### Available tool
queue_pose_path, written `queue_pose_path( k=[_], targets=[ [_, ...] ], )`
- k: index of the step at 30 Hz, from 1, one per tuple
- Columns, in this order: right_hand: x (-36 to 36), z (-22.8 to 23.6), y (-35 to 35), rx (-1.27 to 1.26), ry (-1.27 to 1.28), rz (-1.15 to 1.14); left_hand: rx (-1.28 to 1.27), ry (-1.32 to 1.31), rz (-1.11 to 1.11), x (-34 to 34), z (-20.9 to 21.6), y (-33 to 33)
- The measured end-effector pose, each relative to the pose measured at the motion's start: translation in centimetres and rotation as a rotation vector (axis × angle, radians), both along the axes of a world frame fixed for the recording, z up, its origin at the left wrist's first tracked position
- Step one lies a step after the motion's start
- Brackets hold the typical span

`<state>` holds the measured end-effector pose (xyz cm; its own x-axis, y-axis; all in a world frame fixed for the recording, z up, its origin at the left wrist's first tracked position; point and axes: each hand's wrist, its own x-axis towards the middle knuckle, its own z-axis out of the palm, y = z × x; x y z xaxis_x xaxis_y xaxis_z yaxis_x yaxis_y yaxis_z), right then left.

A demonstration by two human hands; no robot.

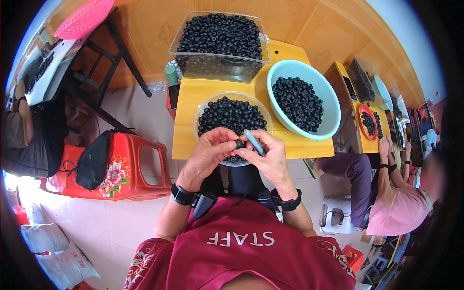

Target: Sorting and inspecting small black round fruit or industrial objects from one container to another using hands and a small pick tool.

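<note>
Evidently, a small black ring [239, 144] is pinched between the thumb and fingertips of the left hand [205, 153], over the round clear bowl [196, 122]. If that pinch is loosened or pushed off line, the ring may well be dropped among the dark rings [232, 115] below and be hard to pick out again. To its right, a slim light blue tool [254, 142] is gripped by the curled fingers of the right hand [271, 157], whose thumb is brought in close to the ring. Whether the ring is touched by the tool cannot be told; should the tool slip, the left fingertips could be nicked or jabbed, since they are set so near.

As for room, the left strip of the yellow table [186, 133] is left bare, and past its edge the red stool [145, 164] is set well apart from the left forearm. Movement away from the body is limited by the bowl's heap and, behind it, the clear bin [217, 67]. The bowl is placed at the near edge, so it could be tipped by a forearm pressed on its rim. On the right, outward reach is hemmed in by the pale blue basin [332, 116], filled with similar rings.
</note>
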<state>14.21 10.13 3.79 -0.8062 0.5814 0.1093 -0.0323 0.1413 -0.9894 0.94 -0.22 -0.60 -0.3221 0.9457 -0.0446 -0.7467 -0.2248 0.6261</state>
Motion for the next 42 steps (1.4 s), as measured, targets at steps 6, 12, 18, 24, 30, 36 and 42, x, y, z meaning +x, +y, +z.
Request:
queue_pose_path(
  k=[6, 12, 18, 24, 30, 36, 42],
  targets=[
    [-0.1, 0.0, 0.1, -0.246, -0.056, 0.054, -0.068, 0.073, -0.045, -0.3, -0.2, -0.9],
    [-0.4, -1.0, -1.4, -0.142, 0.045, -0.013, -0.047, 0.042, -0.063, -0.2, -1.5, -0.4],
    [0.6, -2.3, 0.2, 0.007, -0.025, -0.036, -0.174, 0.071, -0.04, 0.2, -0.4, -0.6],
    [2.0, -1.0, 11.3, 0.561, -0.006, -0.512, -0.266, 0.298, 0.142, -1.6, -0.2, -1.3],
    [3.5, -0.7, 11.6, 0.564, -0.027, -0.63, -0.384, 0.513, 0.27, -3.3, -2.0, -2.0],
    [3.2, -3.6, 5.6, 0.541, -0.225, -0.511, -0.489, 1.278, 0.302, -2.3, -2.7, 0.5],
    [3.5, -3.8, 3.9, 0.46, -0.241, -0.443, -0.317, 1.667, 0.232, -1.6, -4.7, 2.6]
  ],
)
